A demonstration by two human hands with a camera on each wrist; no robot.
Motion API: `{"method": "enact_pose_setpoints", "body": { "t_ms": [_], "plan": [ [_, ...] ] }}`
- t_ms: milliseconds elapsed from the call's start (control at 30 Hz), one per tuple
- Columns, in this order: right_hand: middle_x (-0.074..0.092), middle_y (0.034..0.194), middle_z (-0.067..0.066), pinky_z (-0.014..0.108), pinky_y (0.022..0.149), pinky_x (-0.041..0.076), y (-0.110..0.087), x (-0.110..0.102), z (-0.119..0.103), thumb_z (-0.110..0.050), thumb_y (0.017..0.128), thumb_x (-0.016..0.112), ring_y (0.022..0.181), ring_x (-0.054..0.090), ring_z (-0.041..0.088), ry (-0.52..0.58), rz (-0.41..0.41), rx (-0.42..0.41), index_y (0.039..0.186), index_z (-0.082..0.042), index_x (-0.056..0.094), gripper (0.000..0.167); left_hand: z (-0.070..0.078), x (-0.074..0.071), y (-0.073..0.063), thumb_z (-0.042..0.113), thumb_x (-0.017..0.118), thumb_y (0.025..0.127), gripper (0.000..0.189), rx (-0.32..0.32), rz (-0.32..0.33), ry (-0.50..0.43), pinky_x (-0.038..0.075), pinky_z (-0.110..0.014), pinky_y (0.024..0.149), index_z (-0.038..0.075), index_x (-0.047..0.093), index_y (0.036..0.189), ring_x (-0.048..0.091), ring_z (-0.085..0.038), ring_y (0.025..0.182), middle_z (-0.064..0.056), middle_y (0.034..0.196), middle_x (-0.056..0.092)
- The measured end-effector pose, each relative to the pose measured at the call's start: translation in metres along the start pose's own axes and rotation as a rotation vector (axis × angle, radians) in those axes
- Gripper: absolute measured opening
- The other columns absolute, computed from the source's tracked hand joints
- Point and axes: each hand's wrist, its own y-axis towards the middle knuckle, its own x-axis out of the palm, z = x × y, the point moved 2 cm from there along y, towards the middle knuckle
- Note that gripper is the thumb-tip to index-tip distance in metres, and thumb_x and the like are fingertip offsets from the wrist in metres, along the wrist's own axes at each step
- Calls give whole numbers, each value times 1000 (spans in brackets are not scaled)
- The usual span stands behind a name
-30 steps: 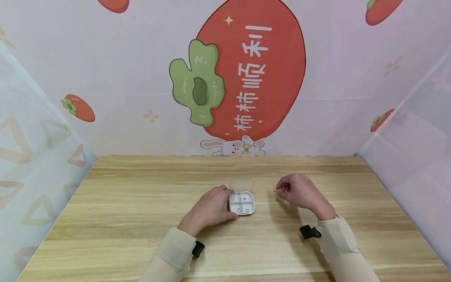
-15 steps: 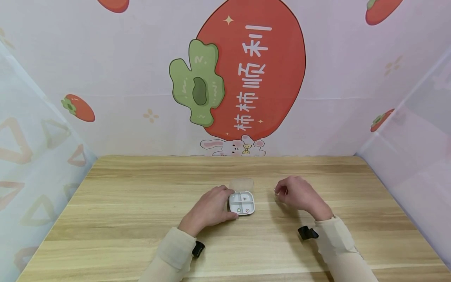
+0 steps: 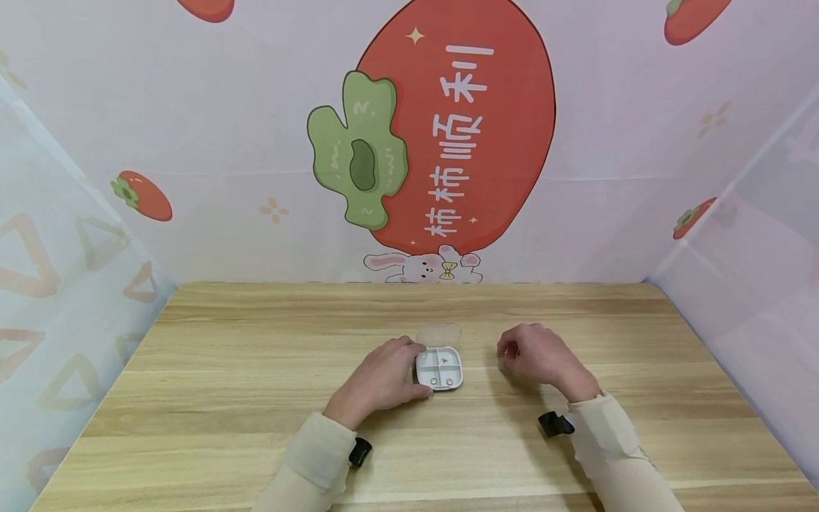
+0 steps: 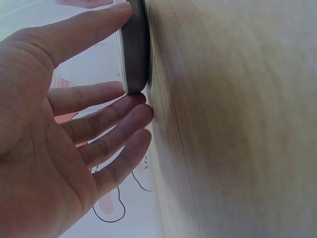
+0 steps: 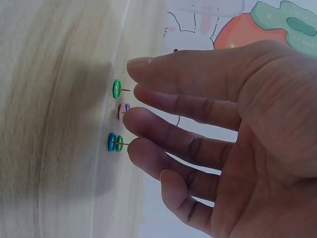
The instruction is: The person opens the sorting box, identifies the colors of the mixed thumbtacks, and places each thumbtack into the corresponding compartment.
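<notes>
My left hand (image 3: 382,380) grips a small white divided pill box (image 3: 439,368) from its left side, thumb at the near edge and index finger at the far edge. The left wrist view shows the dark side of the box (image 4: 134,54) between thumb and index finger. Small round-headed items lie in three compartments. My right hand (image 3: 537,355) hovers low over the table to the right, with thumb and index finger apart and nothing between them. By its fingertips, a green thumbtack (image 5: 117,89), a pink-and-purple piece (image 5: 124,111) and a blue thumbtack (image 5: 112,142) sit on the table, beside another green one (image 5: 120,143).
A translucent lid (image 3: 439,333) stands open behind the box. The wooden table (image 3: 256,341) reaches back to a printed wall covering (image 3: 256,142), with more covering at both sides. Black wrist-worn devices (image 3: 555,424) hang under the sleeves.
My right hand has shifted slightly left and nearer. The small item seen at its fingertips before is now out of sight in the head view. The left hand and box have stayed put.
</notes>
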Motion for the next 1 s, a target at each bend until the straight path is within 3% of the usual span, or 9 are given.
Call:
{"method": "enact_pose_setpoints", "body": {
  "t_ms": [367, 1000],
  "plan": [
    [58, 73, -5, 33, 63, 44, 0, 4, 0, -5, 81, 77, 68, 52, 14, -12, -28, 30, 84, -13, 73, 10, 0, 0, 0, 37, 87, 80, 67, 3, 5, 3, 49, -42, 97, 1, 65, 131, 59, -23, 108, -10, 122, 64],
    [60, 74, -5, 33, 62, 45, 1, 5, 0, -3, 81, 75, 68, 53, 14, -38, -16, 33, 84, -12, 74, 10, 1, -1, -1, 37, 87, 81, 67, 5, 1, 9, 50, -42, 97, 1, 64, 132, 60, -22, 106, -9, 121, 64]
  ]
}}
